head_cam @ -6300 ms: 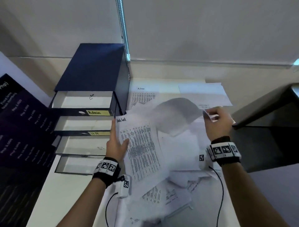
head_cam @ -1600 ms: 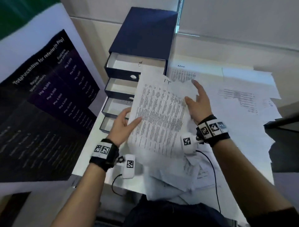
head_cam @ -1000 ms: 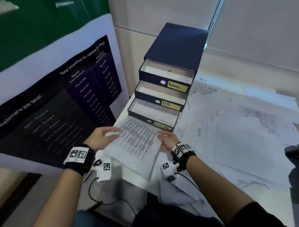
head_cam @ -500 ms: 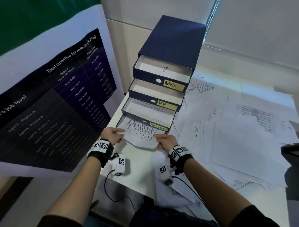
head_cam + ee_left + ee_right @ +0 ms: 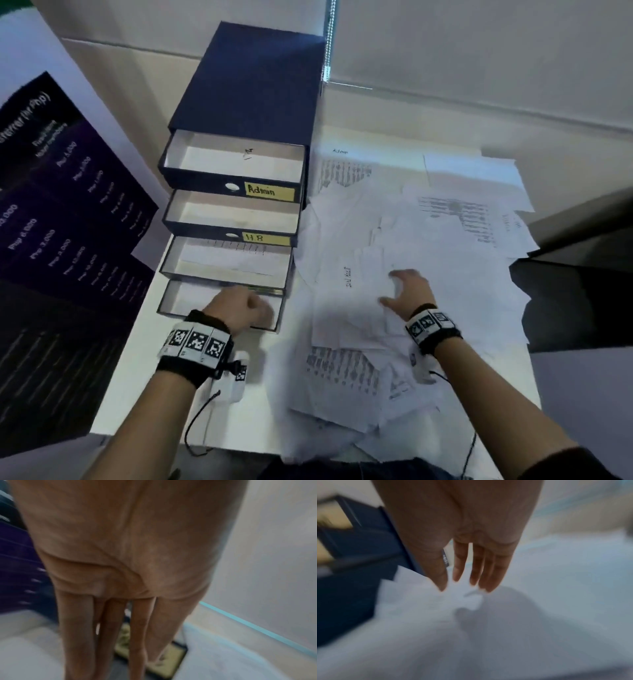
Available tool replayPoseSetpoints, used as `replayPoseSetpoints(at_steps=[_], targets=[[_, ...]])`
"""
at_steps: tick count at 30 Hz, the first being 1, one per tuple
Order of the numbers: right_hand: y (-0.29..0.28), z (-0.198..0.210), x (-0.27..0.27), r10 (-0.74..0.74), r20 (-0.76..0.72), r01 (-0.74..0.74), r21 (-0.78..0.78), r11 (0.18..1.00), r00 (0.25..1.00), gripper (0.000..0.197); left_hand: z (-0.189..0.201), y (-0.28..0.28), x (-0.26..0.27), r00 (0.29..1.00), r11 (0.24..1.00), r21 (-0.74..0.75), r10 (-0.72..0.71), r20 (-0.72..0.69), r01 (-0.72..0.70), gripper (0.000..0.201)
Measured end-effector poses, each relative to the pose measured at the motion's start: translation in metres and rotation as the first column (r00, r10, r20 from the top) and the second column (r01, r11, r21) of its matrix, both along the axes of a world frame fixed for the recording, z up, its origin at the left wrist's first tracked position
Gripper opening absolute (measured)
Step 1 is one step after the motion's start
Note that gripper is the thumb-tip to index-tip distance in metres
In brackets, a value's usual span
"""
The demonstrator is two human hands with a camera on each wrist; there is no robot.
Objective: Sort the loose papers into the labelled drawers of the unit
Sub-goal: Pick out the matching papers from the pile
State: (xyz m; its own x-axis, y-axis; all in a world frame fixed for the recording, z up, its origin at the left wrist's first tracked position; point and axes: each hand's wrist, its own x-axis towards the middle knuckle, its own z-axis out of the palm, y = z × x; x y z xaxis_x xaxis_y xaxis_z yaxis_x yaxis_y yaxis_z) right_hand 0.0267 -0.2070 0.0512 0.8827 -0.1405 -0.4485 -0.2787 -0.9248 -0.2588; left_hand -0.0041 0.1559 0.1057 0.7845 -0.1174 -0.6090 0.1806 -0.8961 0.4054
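The tabletop (image 5: 239, 421) carries a blue drawer unit (image 5: 253, 78) at the back left, with four drawers pulled out in steps. Just right of it, a wide heap of papers (image 5: 428, 267) covers most of the surface, overlapping and partly crumpled.

By my reading the sorting is barely begun. The Admin drawer (image 5: 236, 161) shows a pale floor with one small mark, the HR drawer (image 5: 236, 216) looks empty, the third drawer (image 5: 233, 260) holds a printed sheet, and the bottom drawer (image 5: 191, 298) holds something pale, half hidden under the wrist. Nearly the whole heap is left to go; a sheet headed Admin (image 5: 342, 168) lies at its far edge.

The left hand (image 5: 236, 308) is over the bottom drawer's front. In the head view it looks bunched, yet in the wrist view its fingers (image 5: 137, 635) run straight down towards a yellow label, holding nothing I can see.

The right hand (image 5: 407, 291) hovers low over the heap with fingers (image 5: 476, 568) loosely spread and slightly bent, tips close to the top sheet. Blur hides whether they touch; nothing is gripped.
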Motion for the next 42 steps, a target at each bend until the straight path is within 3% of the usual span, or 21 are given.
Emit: replayPoseSetpoints(at_steps=[2,3,5,8,10,13,16,20,23,25,28,31,33,34,36,38,39,40,42], targets=[[-0.036,-0.011,-0.007,0.083,-0.169,-0.113,-0.176,0.978,0.982,0.123,0.012,-0.047,0.012,0.997,0.941,-0.339,-0.005,-0.073,-0.020,0.017],[-0.043,-0.014,-0.014,0.132,-0.251,-0.183,-0.190,0.965,0.959,0.136,0.008,-0.072,0.018,0.993,0.894,-0.446,0.000,-0.118,-0.053,0.019],[-0.049,-0.025,-0.026,0.222,-0.313,-0.285,-0.170,0.943,0.923,0.138,-0.020,-0.121,0.034,0.995,0.890,-0.454,-0.004,-0.099,-0.042,0.028],[-0.049,-0.032,-0.037,0.333,-0.256,-0.386,-0.194,0.902,0.907,0.119,-0.063,-0.186,0.050,0.994,0.955,-0.277,-0.107,0.016,0.108,0.060],[-0.053,-0.036,-0.044,0.407,-0.173,-0.438,-0.222,0.871,0.897,0.091,-0.083,-0.218,0.054,0.974,0.966,-0.146,-0.196,0.113,0.211,0.074],[-0.073,-0.036,-0.044,0.463,-0.065,-0.467,-0.070,0.882,0.884,0.057,-0.093,-0.246,0.057,0.961,0.985,-0.050,-0.149,0.234,0.165,0.068],[-0.097,-0.008,-0.034,0.421,-0.010,-0.417,0.106,0.903,0.907,0.022,-0.095,-0.255,0.067,0.953,0.986,-0.035,-0.150,0.264,0.165,0.058],[-0.114,0.028,-0.026,0.269,0.056,-0.270,0.377,0.886,0.961,0.027,-0.107,-0.252,0.090,0.957,0.955,-0.134,-0.241,0.161,0.263,0.060],[-0.116,0.039,-0.021,0.093,-0.028,-0.055,0.622,0.781,0.995,0.032,-0.105,-0.251,0.097,0.956,0.937,-0.195,-0.274,0.107,0.291,0.054],[-0.115,0.041,-0.020,0.049,-0.059,0.005,0.686,0.728,0.997,0.028,-0.098,-0.250,0.096,0.967,0.942,-0.220,-0.249,0.056,0.255,0.043],[-0.113,0.046,-0.022,0.012,-0.032,0.015,0.739,0.674,0.999,0.023,-0.086,-0.244,0.090,0.985,0.938,-0.304,-0.170,0.016,0.167,0.042],[-0.107,0.061,-0.025,-0.052,0.015,0.018,0.817,0.577,0.999,0.021,-0.088,-0.230,0.081,0.981,0.915,-0.355,-0.190,0.042,0.192,0.064],[-0.102,0.079,-0.023,-0.088,0.068,-0.004,0.817,0.577,0.994,0.019,-0.089,-0.218,0.077,0.986,0.878,-0.454,-0.166,0.001,0.149,0.079],[-0.100,0.088,-0.022,-0.095,0.108,-0.032,0.806,0.592,0.990,0.019,-0.088,-0.214,0.075,0.989,0.853,-0.506,-0.151,-0.002,0.129,0.077],[-0.092,0.112,-0.017,-0.073,0.224,-0.122,0.742,0.659,0.972,0.019,-0.051,-0.210,0.070,0.992,0.786,-0.616,-0.111,-0.066,0.047,0.056],[-0.087,0.136,-0.011,-0.096,0.345,-0.176,0.675,0.716,0.933,0.020,-0.010,-0.202,0.068,0.986,0.655,-0.737,0.073,-0.153,-0.163,0.035],[-0.088,0.146,-0.006,-0.169,0.369,-0.154,0.699,0.698,0.914,0.022,0.007,-0.194,0.068,0.953,0.560,-0.771,0.181,-0.245,-0.304,0.033],[-0.088,0.155,-0.001,-0.271,0.368,-0.112,0.751,0.651,0.890,0.023,0.019,-0.186,0.069,0.904,0.403,-0.809,0.220,-0.368,-0.427,0.039],[-0.090,0.167,0.011,-0.430,0.353,-0.056,0.822,0.566,0.831,0.024,0.035,-0.172,0.071,0.867,0.153,-0.857,0.178,-0.466,-0.492,0.067]])
